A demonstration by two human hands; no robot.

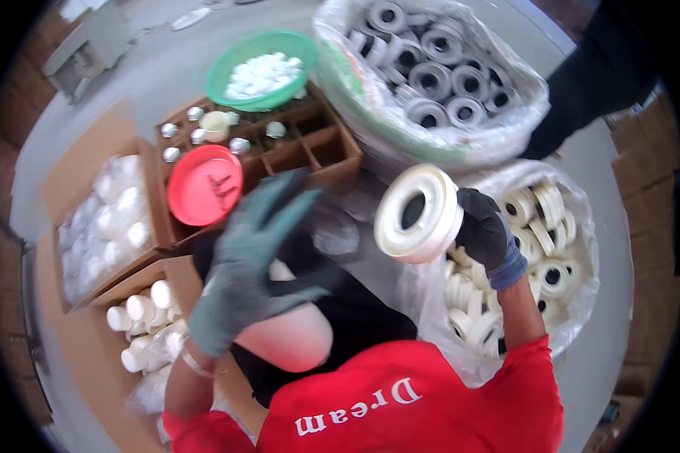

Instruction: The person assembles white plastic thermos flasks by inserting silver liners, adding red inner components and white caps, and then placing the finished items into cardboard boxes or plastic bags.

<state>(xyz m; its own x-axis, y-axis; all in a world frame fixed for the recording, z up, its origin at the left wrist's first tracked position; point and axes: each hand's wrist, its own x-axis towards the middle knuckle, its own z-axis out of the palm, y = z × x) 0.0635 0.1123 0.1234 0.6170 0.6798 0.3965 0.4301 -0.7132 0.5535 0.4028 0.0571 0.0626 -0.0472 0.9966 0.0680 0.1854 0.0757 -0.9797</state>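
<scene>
Your right hand (482, 230) is closed around the rear of a white ring-shaped part (434, 211), holding it up right of centre, just in front of a clear plastic bag (588, 291) of similar pieces. The part looks glossy and creamy white, with a broad round rim, a raised inner collar around a dark central hole, and stepped ridges along its side. Its face tilts up and to the left. Your left hand (245, 275), blurred, has its fingers spread wide over a pale, rounded container (293, 341) near your lap.

White lettering (359, 408) across the red shirt (438, 411)
</scene>
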